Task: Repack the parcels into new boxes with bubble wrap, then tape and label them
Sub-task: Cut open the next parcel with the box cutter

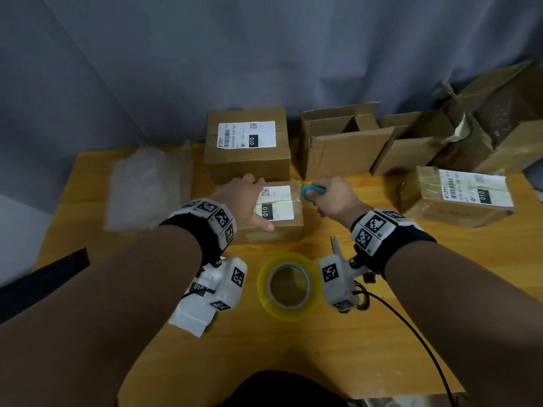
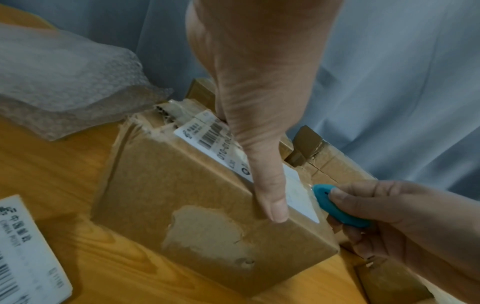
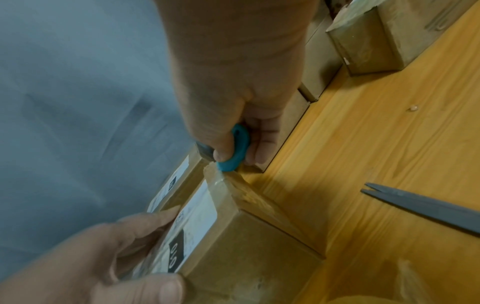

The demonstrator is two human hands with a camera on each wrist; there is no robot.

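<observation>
Right grip (image 1: 329, 198): fingers curled round a teal cutter (image 1: 313, 191), its tip set at the taped far-right top corner of the small parcel (image 1: 276, 218). Left grip (image 1: 245, 198): laid flat on the parcel's top, fingers straight, thumb over the near edge, part of the shipping label (image 1: 279, 202) covered. Parcel is stood on the wooden surface (image 1: 382, 362), centre, touching a larger labelled box (image 1: 248, 148) behind it. Tape roll (image 1: 289, 286) is seen near the front edge, scissors (image 3: 420, 207) just right of it. Bubble wrap (image 1: 147, 186) lies far left; opened empty boxes (image 1: 346, 139) stand at rear right, w/ another labelled parcel (image 1: 458, 195) in front of them.
</observation>
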